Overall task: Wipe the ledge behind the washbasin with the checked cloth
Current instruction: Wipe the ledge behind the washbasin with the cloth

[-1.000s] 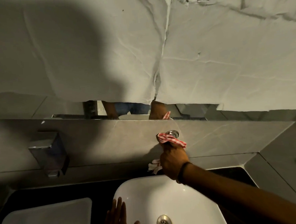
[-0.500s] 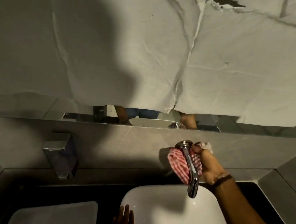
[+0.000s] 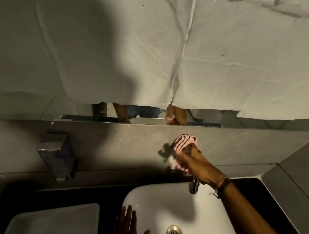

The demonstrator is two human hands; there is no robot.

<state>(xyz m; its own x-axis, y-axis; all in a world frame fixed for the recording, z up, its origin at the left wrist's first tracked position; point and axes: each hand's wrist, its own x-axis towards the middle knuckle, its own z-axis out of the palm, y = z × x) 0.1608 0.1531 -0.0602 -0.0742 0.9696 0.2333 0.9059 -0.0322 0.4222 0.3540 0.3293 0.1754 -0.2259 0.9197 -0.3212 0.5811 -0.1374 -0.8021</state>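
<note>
1. Grey stone-look tile covers the back wall and the ledge behind the washbasin, head view; the ledge runs across the frame and turns toward the camera at the right corner.
2. White washbasin sits on a dark worktop, with a round metal drain at the bottom. A second white basin sits to its left.
3. Crumpled white paper is taped over most of the mirror; it is torn at the top right, and a large shadow falls on its left part.
4. An uncovered mirror strip below the paper reflects arms and blue clothing.
5. Metal soap dispenser is fixed on the wall at left, above the ledge.
6. Right hand is clenched around the checked cloth. The red-and-white cloth is bunched against the wall tile just above the ledge, over the base of the tap; it is motion-blurred.
7. Chrome tap spout pokes out below the right hand, over the basin's rear edge. A dark band is on the right wrist.
8. Left hand lies flat with fingers spread on the washbasin's left rim, holding nothing.
9. No readable writing, brand or label on any item.
</note>
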